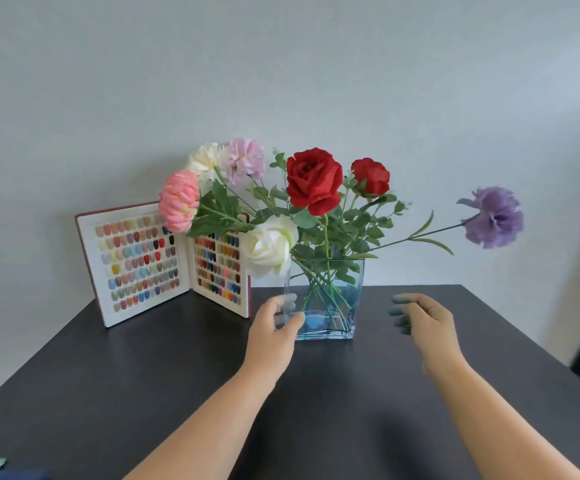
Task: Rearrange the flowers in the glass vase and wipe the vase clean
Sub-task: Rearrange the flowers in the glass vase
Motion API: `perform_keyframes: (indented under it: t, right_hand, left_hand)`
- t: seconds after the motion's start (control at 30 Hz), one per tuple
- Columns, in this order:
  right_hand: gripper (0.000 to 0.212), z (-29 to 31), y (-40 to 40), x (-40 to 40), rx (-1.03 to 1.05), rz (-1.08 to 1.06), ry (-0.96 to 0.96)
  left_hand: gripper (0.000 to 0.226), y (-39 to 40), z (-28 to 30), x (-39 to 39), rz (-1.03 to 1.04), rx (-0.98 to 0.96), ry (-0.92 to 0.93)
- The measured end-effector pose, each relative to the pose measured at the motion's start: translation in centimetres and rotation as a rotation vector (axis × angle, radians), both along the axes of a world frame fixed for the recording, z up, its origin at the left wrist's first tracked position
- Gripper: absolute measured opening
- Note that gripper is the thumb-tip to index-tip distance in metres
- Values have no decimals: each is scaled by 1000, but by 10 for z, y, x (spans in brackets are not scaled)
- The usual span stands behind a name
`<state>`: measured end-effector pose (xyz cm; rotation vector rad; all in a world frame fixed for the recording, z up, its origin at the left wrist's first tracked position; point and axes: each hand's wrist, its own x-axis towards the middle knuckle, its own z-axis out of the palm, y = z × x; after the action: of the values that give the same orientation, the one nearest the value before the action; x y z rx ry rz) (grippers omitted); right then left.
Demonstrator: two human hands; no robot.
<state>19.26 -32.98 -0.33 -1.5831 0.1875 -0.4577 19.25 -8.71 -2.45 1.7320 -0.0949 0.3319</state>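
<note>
Fingers (pixel 287 306) of my left hand (pixel 271 327) curl round the left end of the glass vase (pixel 333 306), thumb on its near face, touching. Right hand (pixel 423 317) hangs loosely open just right of the vase, holding nothing, fingers blurred. Vase stands upright near the counter's (pixel 143 375) far edge, about mid-width, flowers (pixel 314 181) spread wide. 1 purple bloom (pixel 494 218) leans far right. Open nail-colour swatch book (pixel 164 261) stands at far left.

You have bare dark surface (pixel 143 393) all along the near side. At far left the open nail-colour swatch book (pixel 164 265) blocks passage behind the glass vase (pixel 337 299). To the right, the purple flower (pixel 494 218) overhangs open room.
</note>
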Motion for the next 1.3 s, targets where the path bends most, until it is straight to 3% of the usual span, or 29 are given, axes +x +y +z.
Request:
perform_keyframes:
  t: [0.2, 0.27, 0.37, 0.63, 0.83, 1.1, 1.3]
  right_hand:
    - [24, 28, -22, 32, 118, 63, 147]
    - [29, 37, -20, 46, 167, 93, 142]
    - [38, 47, -15, 67, 218, 141, 113]
    - [19, 66, 1, 84, 262, 51, -124]
    - [17, 100, -8, 82, 21, 3, -321]
    - [16, 178, -8, 77, -199, 37, -485]
    - [19, 207, -10, 73, -317, 149, -508]
  left_hand:
    - [48, -31, 19, 30, 213, -273, 67]
    - [44, -36, 21, 36, 277, -309, 20]
    - [28, -43, 25, 46, 313, -316, -50]
    - [41, -41, 34, 57, 347, -327, -146]
    - [61, -32, 43, 73, 338, -291, -258]
    - [61, -26, 55, 84, 330, -181, -320]
    - [50, -14, 76, 94, 319, 10, -344]
